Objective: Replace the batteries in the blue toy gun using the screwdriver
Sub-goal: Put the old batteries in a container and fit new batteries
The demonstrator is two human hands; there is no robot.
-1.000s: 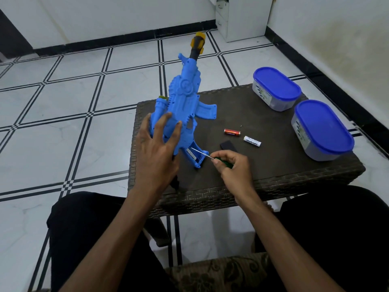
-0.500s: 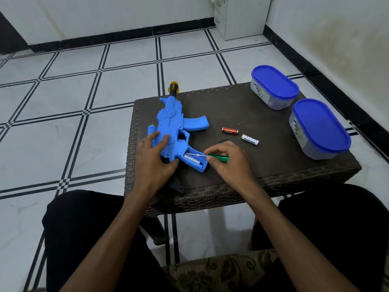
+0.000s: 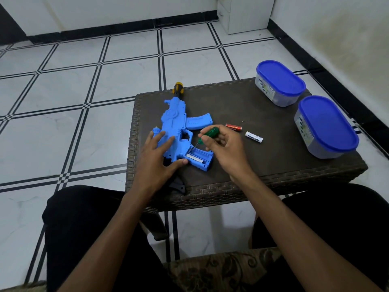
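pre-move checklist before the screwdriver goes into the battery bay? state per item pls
1. Toy gun lying flat on the table: ok.
2. Left hand pressing the gun body steady: ok.
3. Right hand gripping the green screwdriver, tip angled toward the compartment: ok.
4. Battery compartment uncovered, a white battery visible inside: ok.
5. Loose batteries within reach: red one and white one beside the right hand: ok.
6. Whether those loose batteries are fresh or spent: cannot tell.
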